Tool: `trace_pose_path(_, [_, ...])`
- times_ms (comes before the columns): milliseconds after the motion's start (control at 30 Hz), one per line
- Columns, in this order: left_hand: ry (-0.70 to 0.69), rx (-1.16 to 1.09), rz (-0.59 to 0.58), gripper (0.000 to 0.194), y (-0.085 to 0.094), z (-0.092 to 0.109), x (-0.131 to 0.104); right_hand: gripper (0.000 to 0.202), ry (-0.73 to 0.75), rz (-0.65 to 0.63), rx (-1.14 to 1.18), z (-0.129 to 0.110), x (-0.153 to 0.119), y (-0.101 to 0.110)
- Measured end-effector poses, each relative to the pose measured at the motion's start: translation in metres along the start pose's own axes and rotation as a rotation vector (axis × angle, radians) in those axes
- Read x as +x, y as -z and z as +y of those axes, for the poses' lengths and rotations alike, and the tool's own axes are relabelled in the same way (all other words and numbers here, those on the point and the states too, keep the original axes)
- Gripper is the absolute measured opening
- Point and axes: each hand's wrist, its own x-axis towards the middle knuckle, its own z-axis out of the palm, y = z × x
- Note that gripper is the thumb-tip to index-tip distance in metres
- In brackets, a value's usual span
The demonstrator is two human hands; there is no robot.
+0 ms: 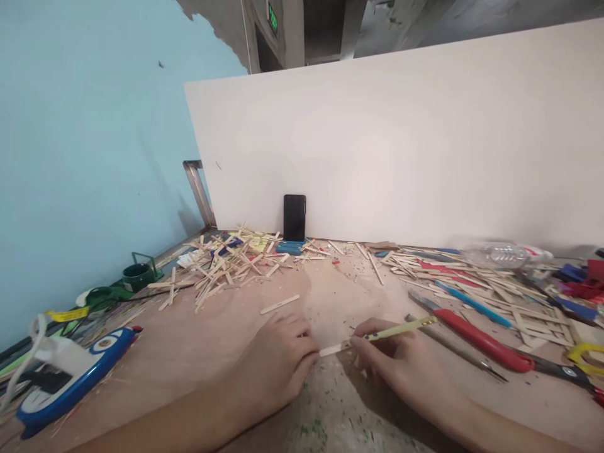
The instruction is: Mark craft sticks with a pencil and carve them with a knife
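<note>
Two hands (280, 362) (401, 358): right, one pencil (399, 328); left, seemingly one stick (334, 349).

Wooden stick (334, 349): one end hidden under my left hand (283, 355). Pencil (401, 328): tip hidden by my right hand (401, 358). Plastic bottle (504, 255): blurred. White board (377, 151): cut off at the right edge. Both my forearms: cut off by the bottom edge. Exit sign (272, 17): lettering unreadable.

The single head-worn camera looks forward and down from above the near side of the worktop (189, 340), facing the upright white panel (377, 151), with both forearms entering from the lower edge.
</note>
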Motion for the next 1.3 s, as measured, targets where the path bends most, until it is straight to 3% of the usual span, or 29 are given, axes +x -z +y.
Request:
trace_pose_path(367, [-0.002, 0.018, -0.015, 0.021, 0.004, -0.004, 0.001, 0.025, 0.026, 0.132, -0.014, -0.002, 0.002, 0.006])
trace_pose_path(667, [-0.133, -0.01, -0.045, 0.022, 0.001, 0.001, -0.003, 0.029, 0.043, 0.143, 0.019, -0.005, 0.003, 0.003])
trace_pose_path(900, [-0.099, -0.053, -0.006, 0.022, -0.008, 0.004, -0.001, 0.02, 0.031, 0.114, 0.038, -0.008, 0.003, 0.006])
trace_pose_path(1167, [-0.064, -0.11, -0.004, 0.024, -0.007, 0.003, -0.003, 0.034, -0.008, 0.06, 0.079, -0.009, -0.003, 0.001])
trace_pose_path(1300, [-0.072, -0.113, 0.0, 0.023, -0.006, 0.004, -0.003, 0.021, -0.017, 0.002, 0.106, -0.006, -0.009, -0.005])
